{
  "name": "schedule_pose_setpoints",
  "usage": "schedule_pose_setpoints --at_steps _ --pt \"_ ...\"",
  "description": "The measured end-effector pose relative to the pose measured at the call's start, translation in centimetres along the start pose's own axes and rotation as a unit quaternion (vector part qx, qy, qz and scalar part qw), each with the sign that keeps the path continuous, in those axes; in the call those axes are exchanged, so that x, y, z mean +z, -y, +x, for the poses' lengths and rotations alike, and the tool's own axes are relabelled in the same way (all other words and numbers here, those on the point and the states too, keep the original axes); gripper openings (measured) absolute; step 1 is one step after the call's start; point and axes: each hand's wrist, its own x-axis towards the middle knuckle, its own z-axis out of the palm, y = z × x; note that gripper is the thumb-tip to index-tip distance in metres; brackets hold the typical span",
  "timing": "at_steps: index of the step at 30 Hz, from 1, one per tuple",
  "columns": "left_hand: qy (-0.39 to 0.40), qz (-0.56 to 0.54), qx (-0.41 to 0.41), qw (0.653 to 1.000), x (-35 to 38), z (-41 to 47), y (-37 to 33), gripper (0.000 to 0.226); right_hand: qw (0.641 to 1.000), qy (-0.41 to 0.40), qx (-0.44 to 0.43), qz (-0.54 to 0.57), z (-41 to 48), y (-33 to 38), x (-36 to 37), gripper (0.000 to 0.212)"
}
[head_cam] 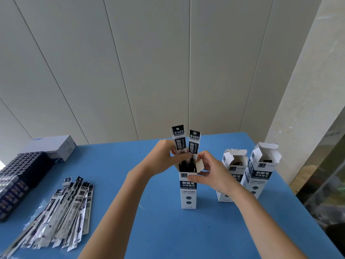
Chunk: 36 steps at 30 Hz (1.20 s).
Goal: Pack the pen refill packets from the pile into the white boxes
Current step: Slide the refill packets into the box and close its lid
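Observation:
A tall white box stands upright in the middle of the blue table, its top open. Two pen refill packets stick up out of it, half inside. My left hand pinches the packets just above the box mouth. My right hand holds the box's top edge and a side flap. A pile of refill packets lies flat at the table's left. Two more open white boxes stand to the right, dark packets visible inside.
A dark tray of small black items sits at the far left edge, with a white carton behind it. Grey wall panels rise behind the table. The table's right edge runs beside a glass partition.

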Motion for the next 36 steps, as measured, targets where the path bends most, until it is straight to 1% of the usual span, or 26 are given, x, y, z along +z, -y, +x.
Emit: schedule_pose_setpoints --at_steps 2,5,8,10,13,15,18,22,24,26,29,31,33,36 --pt "-0.003 0.011 -0.019 1.000 0.2 0.1 0.4 0.018 1.000 0.003 0.001 -0.003 0.1 0.0 0.0 0.041" --pt "-0.008 0.008 -0.046 0.999 0.8 0.2 1.1 0.018 1.000 0.007 -0.002 -0.011 0.1 0.0 0.0 0.041" --pt "0.001 0.003 -0.020 1.000 1.2 0.0 0.9 0.007 1.000 0.006 -0.003 -0.013 0.2 0.0 0.0 0.041" --pt "0.004 0.001 -0.012 1.000 1.2 0.1 0.7 0.004 1.000 0.004 -0.001 -0.012 0.2 0.0 -0.1 0.041" --pt "-0.003 0.022 -0.035 0.999 1.0 0.3 1.0 0.014 1.000 0.006 0.001 -0.010 0.2 0.0 0.0 0.042" --pt "0.007 0.039 -0.031 0.999 0.8 0.4 1.0 0.019 1.000 0.008 0.003 -0.009 0.1 0.1 0.0 0.042" --pt "0.024 0.054 -0.011 0.998 0.5 0.4 0.8 0.018 1.000 0.009 0.005 -0.009 0.2 0.1 0.0 0.043" --pt "0.027 0.060 -0.023 0.998 0.4 0.7 1.0 0.019 1.000 0.013 0.005 -0.008 0.2 0.2 0.2 0.042" --pt "0.041 0.054 -0.032 0.997 0.9 0.6 0.9 0.016 1.000 0.013 0.006 -0.008 0.3 0.3 0.3 0.042" --pt "0.038 0.051 -0.028 0.998 1.5 0.6 0.8 0.008 1.000 0.007 0.007 -0.006 0.3 0.2 0.3 0.044" --pt "0.027 0.042 -0.014 0.999 2.2 0.6 1.2 0.010 1.000 0.001 0.009 -0.004 0.2 0.2 0.1 0.043" --pt "0.015 0.006 -0.013 1.000 2.1 0.5 1.2 0.009 1.000 0.002 0.010 -0.006 0.2 0.2 0.0 0.044" --pt "0.022 -0.020 -0.023 0.999 1.7 0.3 0.7 0.013 1.000 -0.001 0.011 -0.008 0.2 0.1 0.0 0.045" --pt "0.037 0.001 -0.026 0.999 0.7 0.1 0.5 0.015 1.000 -0.002 0.011 -0.005 0.3 0.0 0.0 0.044"
